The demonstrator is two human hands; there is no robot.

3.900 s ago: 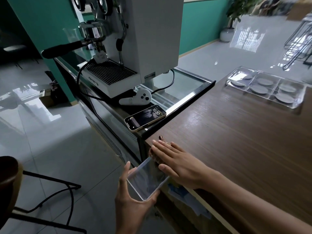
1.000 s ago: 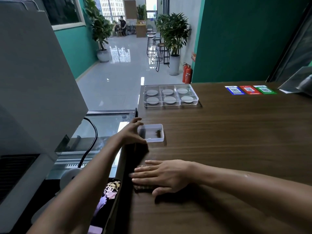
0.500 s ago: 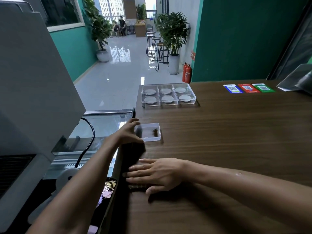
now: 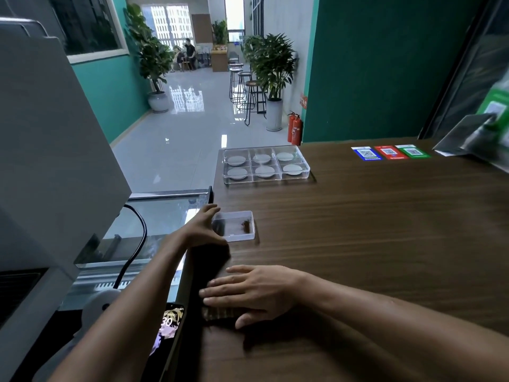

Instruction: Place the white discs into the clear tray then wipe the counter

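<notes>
1. The clear tray (image 4: 265, 165) sits in the upper middle of the frame near the far left edge of the wooden surface (image 4: 385, 230), its long axis running left to right. It has six compartments in two rows of three, and a white disc (image 4: 265, 171) lies flat in each.
2. The left hand (image 4: 202, 228), at centre left, reaches forward and holds the left end of a small clear box (image 4: 236, 226) resting on the surface; dark crumbs lie inside the box.
3. The right hand (image 4: 253, 292), lower centre, lies palm down with fingers straight and pointing left, pressing a brown cloth (image 4: 217, 312) at the surface's left edge.
4. A phone (image 4: 168, 326) lies lower left; coloured QR cards (image 4: 391, 152) lie upper right.
</notes>
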